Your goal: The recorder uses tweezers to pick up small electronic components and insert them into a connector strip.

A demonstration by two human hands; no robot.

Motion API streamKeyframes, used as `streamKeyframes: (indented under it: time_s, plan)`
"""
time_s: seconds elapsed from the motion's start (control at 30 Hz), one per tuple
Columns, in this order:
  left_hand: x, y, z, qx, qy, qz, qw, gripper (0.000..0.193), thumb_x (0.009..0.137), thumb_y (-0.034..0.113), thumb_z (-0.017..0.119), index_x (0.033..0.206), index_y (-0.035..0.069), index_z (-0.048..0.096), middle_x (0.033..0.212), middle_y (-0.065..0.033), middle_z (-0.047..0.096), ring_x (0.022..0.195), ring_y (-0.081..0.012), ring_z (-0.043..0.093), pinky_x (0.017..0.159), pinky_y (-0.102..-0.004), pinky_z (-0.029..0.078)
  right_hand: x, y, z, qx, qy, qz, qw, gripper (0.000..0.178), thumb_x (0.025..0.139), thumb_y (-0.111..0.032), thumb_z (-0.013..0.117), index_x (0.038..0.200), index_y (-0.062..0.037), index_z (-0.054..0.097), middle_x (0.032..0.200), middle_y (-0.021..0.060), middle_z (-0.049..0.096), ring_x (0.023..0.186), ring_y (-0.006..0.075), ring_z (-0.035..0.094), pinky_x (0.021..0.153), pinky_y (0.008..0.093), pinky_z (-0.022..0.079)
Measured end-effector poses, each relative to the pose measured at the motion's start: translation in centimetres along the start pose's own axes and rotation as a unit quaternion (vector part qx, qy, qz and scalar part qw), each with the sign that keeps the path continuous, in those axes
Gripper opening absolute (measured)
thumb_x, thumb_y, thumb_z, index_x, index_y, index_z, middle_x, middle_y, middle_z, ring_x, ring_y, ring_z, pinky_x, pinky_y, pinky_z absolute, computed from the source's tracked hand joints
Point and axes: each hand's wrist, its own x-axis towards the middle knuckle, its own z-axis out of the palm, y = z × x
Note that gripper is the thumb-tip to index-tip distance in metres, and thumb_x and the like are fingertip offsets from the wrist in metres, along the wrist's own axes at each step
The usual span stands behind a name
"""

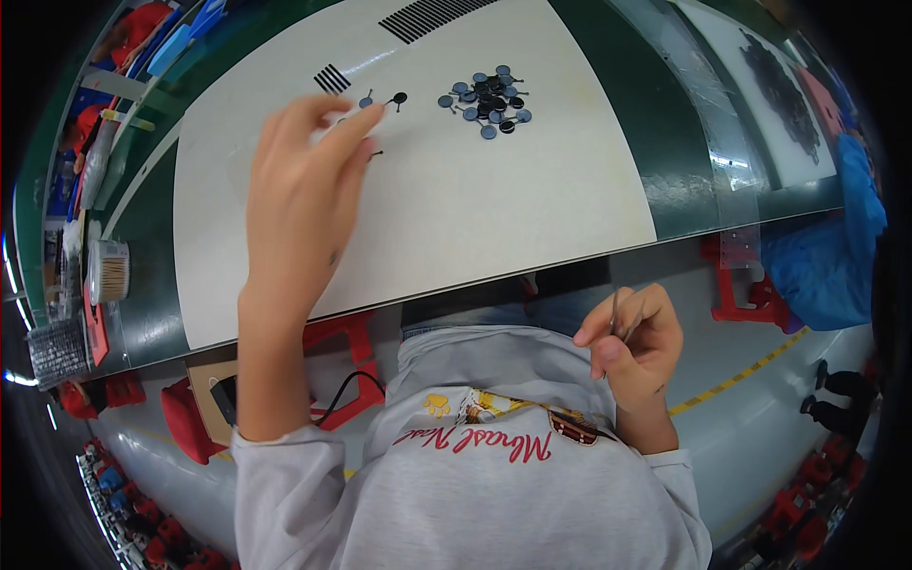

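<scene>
The person is wearing a light grey sweatshirt of soft, slightly creased fabric, seen from above so that the chest is filling the lower middle of the view. Both long sleeves are ending in ribbed cuffs at the wrists, leaving the left hand (302, 190) and the right hand (635, 344) bare. Neither hand is wearing a glove, ring or watch. Across the chest a red cursive script is running (upside down from this viewpoint), with a small yellow paw-print shape beside it and a patch of brown and yellow artwork just next to that. Below the sweatshirt's hem, a strip of blue denim is showing at the lap.
</scene>
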Motion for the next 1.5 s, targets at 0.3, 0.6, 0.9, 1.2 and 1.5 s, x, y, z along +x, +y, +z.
streamKeyframes:
  time_s: [0.3, 0.6, 0.9, 1.2, 1.5]
  plan:
    - [3.8, -0.6, 3.4, -0.048, -0.122, 0.097, 0.987, 0.009, 0.070, 0.012, 0.057, 0.075, 0.005, 0.060, 0.078, -0.0058, 0.054, 0.075, -0.0230, 0.050, 0.066, -0.0330, 0.041, -0.4, -0.3, -0.1, -0.009, 0.022, 0.026, 0.999, 0.020, 0.074, -0.009, 0.054, 0.071, -0.0049, 0.034, 0.065, 0.0155, 0.052, 0.037, 0.0033, 0.035, 0.036, 0.0140, 0.031]
    - [-0.1, 0.5, 2.7, -0.060, -0.099, 0.106, 0.988, 0.010, 0.068, 0.004, 0.051, 0.077, 0.003, 0.052, 0.073, -0.0101, 0.049, 0.072, -0.0265, 0.050, 0.063, -0.0326, 0.041, -0.4, 0.5, 0.5, 0.017, 0.037, 0.047, 0.998, 0.029, 0.075, -0.018, 0.057, 0.069, -0.0061, 0.031, 0.061, 0.0119, 0.047, 0.034, 0.0036, 0.030, 0.031, 0.0127, 0.025]
    - [-3.3, 5.0, 1.0, -0.370, 0.058, -0.033, 0.927, 0.010, 0.068, 0.007, 0.055, 0.077, 0.005, 0.054, 0.069, -0.0088, 0.052, 0.062, -0.0240, 0.053, 0.054, -0.0313, 0.043, 0.3, 0.1, 1.3, -0.035, -0.009, 0.081, 0.996, 0.030, 0.075, -0.022, 0.057, 0.071, -0.0047, 0.032, 0.058, 0.0095, 0.045, 0.038, 0.0056, 0.036, 0.031, 0.0133, 0.025]
    - [-5.6, 6.0, -1.1, -0.628, -0.055, -0.190, 0.753, 0.015, 0.073, -0.007, 0.052, 0.087, -0.005, 0.054, 0.079, -0.0090, 0.053, 0.072, -0.0130, 0.056, 0.060, -0.0208, 0.046, 0.0, 0.4, 2.9, -0.042, -0.059, 0.144, 0.987, 0.028, 0.071, -0.019, 0.062, 0.069, -0.0048, 0.037, 0.056, 0.0026, 0.043, 0.041, 0.0056, 0.038, 0.037, 0.0164, 0.031]
    - [-6.1, 6.8, 0.1, -0.594, 0.014, -0.195, 0.780, 0.014, 0.069, -0.010, 0.054, 0.082, -0.004, 0.053, 0.077, -0.0115, 0.054, 0.067, -0.0142, 0.056, 0.056, -0.0209, 0.046, 1.7, -1.0, 2.7, 0.021, -0.096, 0.223, 0.970, 0.018, 0.072, -0.005, 0.060, 0.072, -0.0027, 0.043, 0.059, -0.0025, 0.047, 0.052, -0.0009, 0.040, 0.044, 0.0142, 0.030]
